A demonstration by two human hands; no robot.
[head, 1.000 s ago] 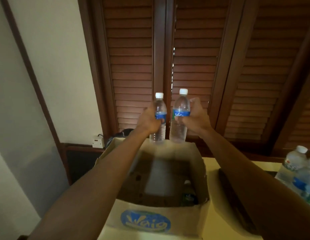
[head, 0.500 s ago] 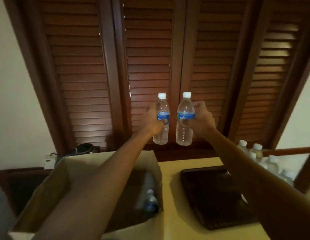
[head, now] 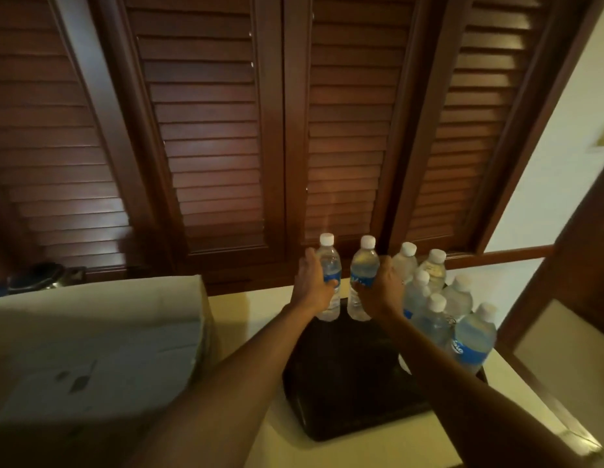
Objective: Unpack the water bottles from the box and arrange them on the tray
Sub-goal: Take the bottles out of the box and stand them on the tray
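My left hand (head: 312,289) grips a clear water bottle (head: 330,265) with a white cap and blue label, held upright. Beside it my right hand (head: 383,292) grips a second such bottle (head: 363,265), also upright. Both bottles are over the far edge of the dark tray (head: 344,383), their bases at or just above it; I cannot tell whether they touch. Several more bottles (head: 435,315) stand in a cluster on the tray's right side. The cardboard box (head: 101,342) is at the left, its inside hidden from here.
Dark wooden louvred shutters (head: 226,130) rise right behind the pale yellow table (head: 260,298). A wooden rail and cream wall are at the right. A dark object sits behind the box at far left (head: 40,275).
Both hands have carried their bottles from above the box rightward and down to the tray's far edge. The view has swung right, bringing the bottle cluster into sight.
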